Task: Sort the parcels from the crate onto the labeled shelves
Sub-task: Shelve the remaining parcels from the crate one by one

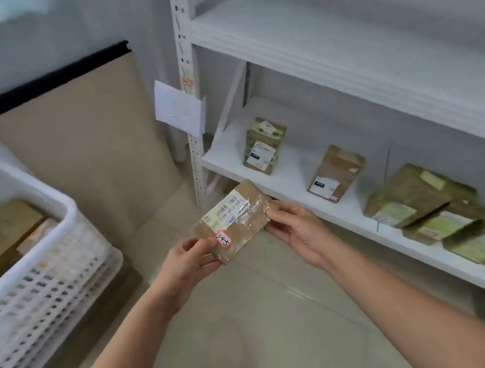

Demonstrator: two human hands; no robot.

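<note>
Two hands grip small taped cardboard parcel [234,221] mid-air before lower shelf [295,189]: left hand [188,264], right hand [299,232] pinching opposite ends. Looks light, stiff; tape likely slick, end-hold suits.

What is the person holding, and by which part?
A parcel, held in both hands: the left hand grips its near-left end by the red-edged sticker, the right hand its right end.

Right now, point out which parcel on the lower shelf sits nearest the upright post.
The leftmost parcel, with a white label, beside the upright post; the single brown parcel and the greenish pile lie farther right.
</note>
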